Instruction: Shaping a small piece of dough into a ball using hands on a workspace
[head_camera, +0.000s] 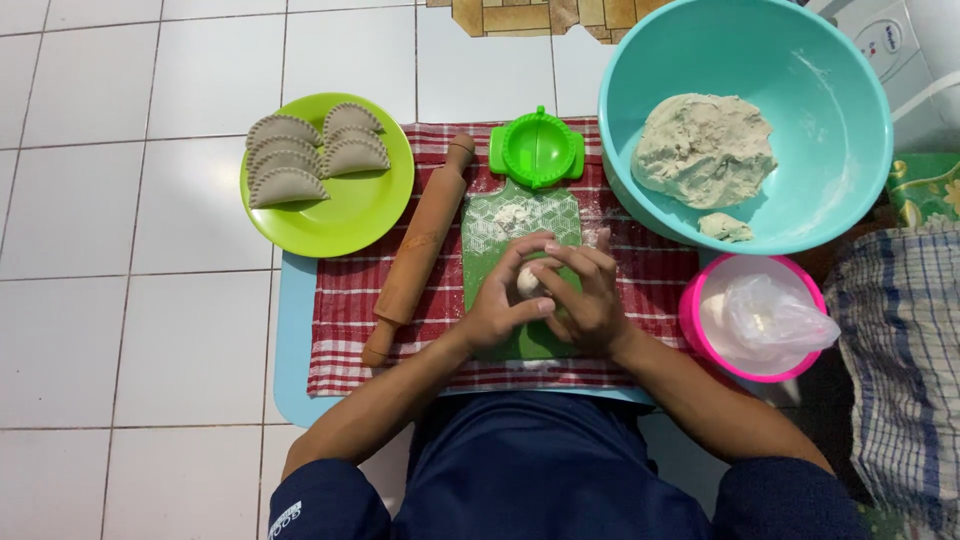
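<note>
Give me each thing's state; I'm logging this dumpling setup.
left hand: cupping the dough ball
right hand: cupping the dough ball
dough ball: small, held between both hands
dumpling mould: shut
rolling pin: lying idle
green plate: holds shaped dumplings
teal bowl: holds dough

You wear a dark navy top with short sleeves that end above your elbows, so both forearms are bare. The left sleeve carries a small pale printed mark near its hem. Your left hand (497, 305) and right hand (585, 300) are bare, with no gloves, rings or watch visible.
</note>
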